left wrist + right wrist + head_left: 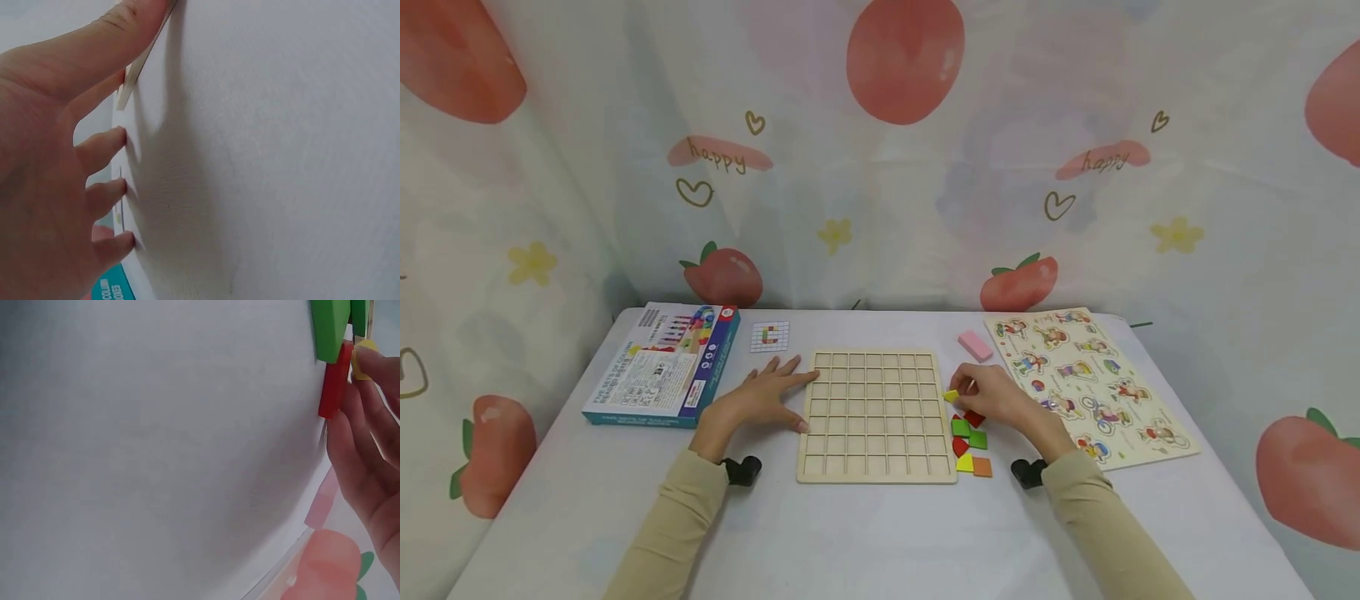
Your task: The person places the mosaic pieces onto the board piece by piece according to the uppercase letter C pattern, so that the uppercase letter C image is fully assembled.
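A wooden grid board (pixel 876 410) lies flat in the middle of the table, its cells bare. My left hand (pixel 762 400) is spread at the board's left side, thumb and index finger touching that edge. At the right edge, my right hand (pixel 988 392) pinches a small yellow block (pixel 951 396) between thumb and fingers; in the right wrist view the yellow block (pixel 362 360) shows under the thumb. Below this hand lie green blocks (pixel 977 439), red blocks (pixel 960 447), a yellow block (pixel 965 463) and an orange square block (pixel 982 467).
A pattern card (pixel 771 337) lies behind my left hand, and a boxed set (pixel 662 367) is at the left. A pink block (pixel 975 346) sits behind my right hand. The picture puzzle board (pixel 1090 387) covers the right side. Patterned cloth (pixel 880 167) hangs behind.
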Demonstrator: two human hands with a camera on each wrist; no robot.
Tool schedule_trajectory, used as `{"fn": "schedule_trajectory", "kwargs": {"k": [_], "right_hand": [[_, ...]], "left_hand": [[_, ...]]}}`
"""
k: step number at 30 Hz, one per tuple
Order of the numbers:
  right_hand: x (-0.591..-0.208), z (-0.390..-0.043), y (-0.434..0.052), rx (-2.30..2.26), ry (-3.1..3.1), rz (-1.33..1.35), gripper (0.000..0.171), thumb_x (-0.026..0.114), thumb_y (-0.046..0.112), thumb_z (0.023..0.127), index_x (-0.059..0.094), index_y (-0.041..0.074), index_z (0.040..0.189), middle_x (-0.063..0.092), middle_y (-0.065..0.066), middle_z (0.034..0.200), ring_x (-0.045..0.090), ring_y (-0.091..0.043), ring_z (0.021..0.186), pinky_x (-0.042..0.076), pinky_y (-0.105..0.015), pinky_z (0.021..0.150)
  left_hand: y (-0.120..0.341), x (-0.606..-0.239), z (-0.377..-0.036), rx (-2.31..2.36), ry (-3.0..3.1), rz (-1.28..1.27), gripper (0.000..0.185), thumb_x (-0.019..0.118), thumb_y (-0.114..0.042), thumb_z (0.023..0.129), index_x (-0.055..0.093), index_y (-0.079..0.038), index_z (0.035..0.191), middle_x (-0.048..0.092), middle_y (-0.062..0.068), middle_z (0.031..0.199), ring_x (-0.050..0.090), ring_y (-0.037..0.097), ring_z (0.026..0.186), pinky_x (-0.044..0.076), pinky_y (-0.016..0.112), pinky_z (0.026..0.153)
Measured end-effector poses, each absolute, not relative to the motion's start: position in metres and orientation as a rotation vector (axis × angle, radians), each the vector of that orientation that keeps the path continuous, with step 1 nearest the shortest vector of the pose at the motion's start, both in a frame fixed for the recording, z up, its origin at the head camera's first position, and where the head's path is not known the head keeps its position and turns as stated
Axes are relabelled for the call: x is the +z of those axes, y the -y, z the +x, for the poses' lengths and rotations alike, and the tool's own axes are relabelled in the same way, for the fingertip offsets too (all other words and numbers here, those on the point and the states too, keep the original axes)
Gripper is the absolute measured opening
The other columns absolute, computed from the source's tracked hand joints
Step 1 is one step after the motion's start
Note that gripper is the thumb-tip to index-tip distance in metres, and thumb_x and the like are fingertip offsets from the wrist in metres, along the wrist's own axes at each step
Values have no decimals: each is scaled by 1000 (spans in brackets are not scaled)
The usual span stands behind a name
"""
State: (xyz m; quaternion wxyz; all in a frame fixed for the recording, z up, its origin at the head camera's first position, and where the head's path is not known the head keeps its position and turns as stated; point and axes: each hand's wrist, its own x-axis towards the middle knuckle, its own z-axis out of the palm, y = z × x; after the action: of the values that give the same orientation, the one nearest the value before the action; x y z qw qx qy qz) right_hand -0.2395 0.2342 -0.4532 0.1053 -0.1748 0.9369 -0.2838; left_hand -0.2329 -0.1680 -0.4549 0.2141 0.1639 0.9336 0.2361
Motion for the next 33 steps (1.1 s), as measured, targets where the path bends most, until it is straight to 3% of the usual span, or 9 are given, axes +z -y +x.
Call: {"fn": "schedule_trajectory", "kwargs": {"k": [6,14,33], "right_hand": [[-450,-245,-228,-859,-2806,-570,10,73,6,92,72,7,101,69,-5,92,58,-18,80,52,-25,65],[-449,-254,-215,-894,-2806,-613,18,71,5,94,77,4,111,74,-5,98,61,-18,87,55,-31,79],[-452,-275,-174,-898,-2794,-703,20,74,6,92,75,5,112,72,-4,93,61,-16,83,54,-30,78]], "left_hand": [[168,-456,-234,654,-2595,442,93,86,-39,81,40,-24,160,14,16,173,-1,46,159,-2,68,125],[168,-457,-234,661,-2594,408,94,87,-39,79,41,-25,159,15,14,173,-2,44,159,-3,66,126],[167,-458,-234,686,-2596,410,95,88,-39,79,40,-26,160,13,13,173,-4,43,159,-5,66,126]]}}
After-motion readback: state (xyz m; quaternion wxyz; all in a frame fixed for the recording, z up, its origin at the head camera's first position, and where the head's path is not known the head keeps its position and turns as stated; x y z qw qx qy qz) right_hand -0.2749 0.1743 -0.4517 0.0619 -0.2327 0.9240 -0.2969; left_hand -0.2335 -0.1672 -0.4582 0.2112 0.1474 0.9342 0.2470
